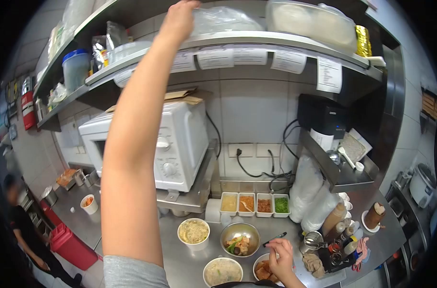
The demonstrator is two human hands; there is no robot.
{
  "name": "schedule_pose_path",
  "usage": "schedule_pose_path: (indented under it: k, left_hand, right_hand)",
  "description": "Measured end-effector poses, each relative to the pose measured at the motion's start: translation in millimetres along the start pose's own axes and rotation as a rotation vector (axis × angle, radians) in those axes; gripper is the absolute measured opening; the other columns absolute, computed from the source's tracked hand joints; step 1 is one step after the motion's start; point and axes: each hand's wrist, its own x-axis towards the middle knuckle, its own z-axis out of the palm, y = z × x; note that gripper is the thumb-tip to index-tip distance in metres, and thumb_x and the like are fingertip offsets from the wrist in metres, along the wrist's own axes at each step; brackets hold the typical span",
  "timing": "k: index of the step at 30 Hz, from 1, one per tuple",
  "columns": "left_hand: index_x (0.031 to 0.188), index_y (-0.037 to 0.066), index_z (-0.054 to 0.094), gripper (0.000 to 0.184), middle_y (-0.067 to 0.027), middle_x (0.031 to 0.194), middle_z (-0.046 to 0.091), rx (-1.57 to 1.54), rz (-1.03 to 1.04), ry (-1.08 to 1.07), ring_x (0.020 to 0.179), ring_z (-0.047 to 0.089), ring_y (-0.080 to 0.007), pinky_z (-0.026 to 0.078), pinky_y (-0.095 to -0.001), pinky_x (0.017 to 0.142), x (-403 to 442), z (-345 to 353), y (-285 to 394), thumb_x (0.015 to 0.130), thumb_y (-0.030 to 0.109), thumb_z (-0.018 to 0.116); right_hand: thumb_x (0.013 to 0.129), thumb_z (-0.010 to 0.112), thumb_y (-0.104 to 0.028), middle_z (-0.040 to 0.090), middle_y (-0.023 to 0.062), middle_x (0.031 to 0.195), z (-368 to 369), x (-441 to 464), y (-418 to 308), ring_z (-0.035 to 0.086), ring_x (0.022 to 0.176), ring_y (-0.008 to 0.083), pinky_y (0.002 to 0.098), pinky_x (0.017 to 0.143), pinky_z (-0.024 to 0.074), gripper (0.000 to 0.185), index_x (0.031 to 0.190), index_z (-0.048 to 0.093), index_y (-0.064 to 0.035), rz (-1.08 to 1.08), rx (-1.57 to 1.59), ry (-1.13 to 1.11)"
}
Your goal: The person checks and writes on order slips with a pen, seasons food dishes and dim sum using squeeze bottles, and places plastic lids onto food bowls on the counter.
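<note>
My left hand (pixel 179 21) is raised to the upper shelf, beside a clear plastic bag (pixel 225 20). Its fingers look curled at the top edge of the view, and what they hold is hidden. Low at the right, my right hand (pixel 281 257) pinches a dark marker pen (pixel 275 239). Under that hand is a white bowl of brown chunks of food (pixel 263 270), partly covered. Just left stands a metal bowl (pixel 251 229) with mixed food inside. Two paper bowls of rice-like food, an upper one (pixel 194 231) and a lower one (pixel 222 272), stand further left.
Behind the bowls are several topping trays (pixel 247 205). A white microwave (pixel 180 149) stands on a raised shelf, partly behind my left arm. Sauce bottles (pixel 334 218) crowd the right side, below a black printer (pixel 322 115). A person (pixel 29 235) stands far left near a red bin (pixel 73 245).
</note>
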Motion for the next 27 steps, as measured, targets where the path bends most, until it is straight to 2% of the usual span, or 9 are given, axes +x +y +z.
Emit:
schedule_pose_path:
  k: [1,3,4,10,13,16,20,23,27]
  left_hand:
    - [0.098,0.003,0.061,0.027,-0.0131,0.091,0.063,0.14,0.034,-0.108,0.088,0.063,-0.0263,0.049,-0.0352,0.078,4.0,15.3,-16.9,0.072,0.0,0.064]
    - [0.099,0.003,0.061,0.032,-0.0155,0.099,0.063,0.116,-0.036,-0.204,0.096,0.058,-0.0328,0.046,-0.0404,0.086,8.0,5.1,0.0,0.068,0.003,0.068]
    - [0.098,0.003,0.061,0.035,-0.0143,0.099,0.063,0.104,-0.042,-0.191,0.097,0.058,-0.0317,0.046,-0.0396,0.085,7.9,4.8,4.0,0.065,0.006,0.072]
    - [0.094,0.003,0.063,0.019,-0.0117,0.093,0.065,0.074,-0.068,-0.088,0.086,0.062,-0.0294,0.049,-0.0357,0.076,-1.2,2.7,-1.4,0.077,0.01,0.064]
    - [0.098,0.003,0.06,0.019,-0.0167,0.089,0.065,0.1,-0.064,-0.075,0.085,0.062,-0.034,0.048,-0.0383,0.078,-2.8,1.3,-8.5,0.082,0.013,0.058]
    - [0.104,-0.001,0.051,0.026,-0.0231,0.09,0.063,0.134,-0.333,0.037,0.089,0.061,-0.0376,0.047,-0.0414,0.081,-6.6,2.2,-12.4,0.085,0.016,0.052]
    - [0.103,-0.007,0.039,0.033,-0.0273,0.092,0.06,-0.113,-0.646,0.41,0.092,0.059,-0.038,0.044,-0.0413,0.083,-22.3,-7.3,-1.0,0.083,0.016,0.051]
    - [0.104,-0.008,0.037,0.033,-0.028,0.091,0.059,-0.127,-0.555,0.411,0.091,0.059,-0.0377,0.043,-0.0412,0.083,-40.2,14.8,-44.3,0.083,0.015,0.049]
    - [0.102,-0.01,0.033,0.033,-0.0272,0.093,0.057,-0.17,-0.92,0.373,0.091,0.06,-0.0338,0.049,-0.0368,0.076,-31.2,-0.1,-57.5,0.082,0.011,0.047]
  right_hand:
    - [0.072,0.057,0.004,0.059,0.0063,0.088,-5.1,-5.0,6.8,0.055,0.085,0.0244,0.0381,0.084,0.0369,0.017,0.08,0.065,-0.0083,0.021,-0.008,0.01]
    - [0.071,0.057,0.004,0.059,0.0068,0.087,-16.9,-18.9,23.7,0.056,0.085,0.0243,0.039,0.087,0.0374,0.016,0.079,0.065,-0.008,0.077,-0.021,0.033]
    - [0.071,0.057,0.004,0.059,0.0085,0.083,-21.1,-23.7,30.1,0.057,0.08,0.0255,0.0391,0.086,0.041,0.014,0.076,0.065,-0.0062,0.12,-0.011,0.064]
    - [0.071,0.054,0.008,0.058,0.0137,0.078,-48.3,-24.5,40.3,0.059,0.074,0.0278,0.0357,0.071,0.0481,0.014,0.074,0.064,-0.0015,0.178,0.017,0.106]
    - [0.072,0.055,0.007,0.058,0.0141,0.077,-45.7,-19.3,42.6,0.06,0.072,0.0276,0.0335,0.066,0.0476,0.013,0.074,0.064,-0.001,0.17,0.037,0.103]
    - [0.071,0.054,0.007,0.059,0.0139,0.077,-39.6,-15.5,41.1,0.06,0.071,0.0268,0.0324,0.065,0.047,0.013,0.074,0.064,-0.0008,0.159,0.075,0.077]
    - [0.071,0.053,0.008,0.059,0.0137,0.078,-41.6,-6.9,30.7,0.06,0.071,0.0256,0.0314,0.064,0.0465,0.014,0.075,0.064,-0.0004,0.148,0.099,0.055]
    - [0.071,0.052,0.008,0.059,0.0135,0.077,-48.6,2.6,24.3,0.059,0.071,0.0248,0.0309,0.064,0.0462,0.014,0.074,0.063,0.0002,0.138,0.091,0.071]
    - [0.072,0.052,0.008,0.058,0.0133,0.077,-56.1,10.3,24.5,0.059,0.071,0.0241,0.0304,0.065,0.0459,0.013,0.074,0.063,0.0003,0.111,0.08,0.083]
